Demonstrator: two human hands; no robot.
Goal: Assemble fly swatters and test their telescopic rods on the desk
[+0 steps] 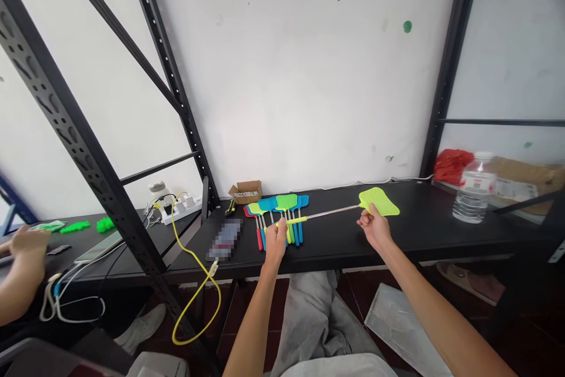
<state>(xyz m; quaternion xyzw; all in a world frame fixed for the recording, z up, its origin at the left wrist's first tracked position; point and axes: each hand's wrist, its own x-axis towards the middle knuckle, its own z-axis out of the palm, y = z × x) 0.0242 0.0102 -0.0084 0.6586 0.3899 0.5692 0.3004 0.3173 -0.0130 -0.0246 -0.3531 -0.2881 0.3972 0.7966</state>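
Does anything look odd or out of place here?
A green blotch stands out on the white wall, and the yellow cable droops below the front edge of the black table, where it might snag.

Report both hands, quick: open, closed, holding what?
Left hand: closed, holding the extended swatter by its handle.
Right hand: closed, pinching the same swatter's head.

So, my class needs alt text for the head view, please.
A person's left hand grips the handle of a yellow-green fly swatter; the right hand holds it at the mesh head. More swatters in several colours lie on the black tabletop.
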